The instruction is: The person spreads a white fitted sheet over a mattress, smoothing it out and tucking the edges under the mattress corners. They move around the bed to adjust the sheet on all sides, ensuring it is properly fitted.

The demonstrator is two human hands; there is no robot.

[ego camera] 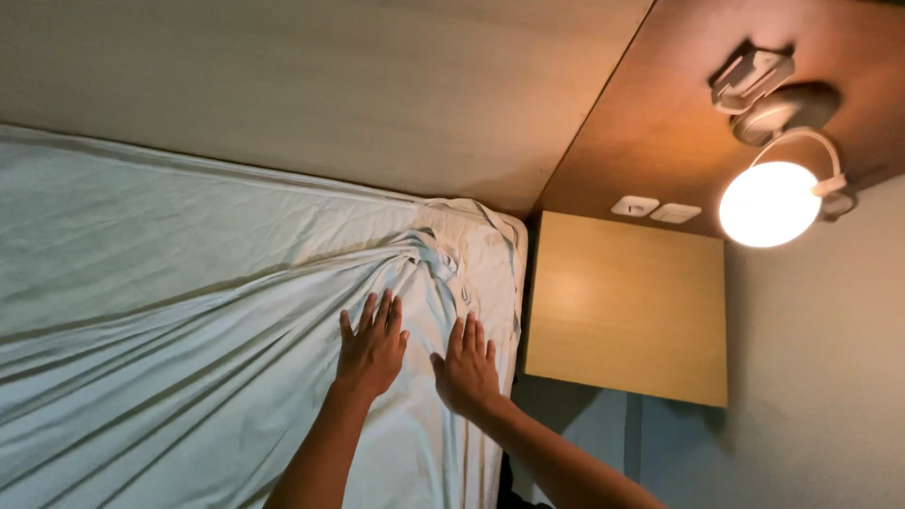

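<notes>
A pale green-white bed sheet (pixel 170 283) covers a mattress, with folds running toward the far right corner (pixel 471 236). My left hand (pixel 372 344) lies flat on the sheet, fingers spread, just below the bunched folds. Beside it, my right hand (pixel 467 368) also presses flat on the sheet, close to the mattress's right edge. A row of small buttons or snaps (pixel 452 273) runs along the sheet just above my fingertips. Neither hand holds anything.
A light wooden bedside cabinet (pixel 627 306) stands right of the mattress, across a narrow dark gap. A wooden wall panel behind it carries two white switches (pixel 655 209) and a lit round lamp (pixel 768 203). A pale headboard wall (pixel 330 85) runs behind the bed.
</notes>
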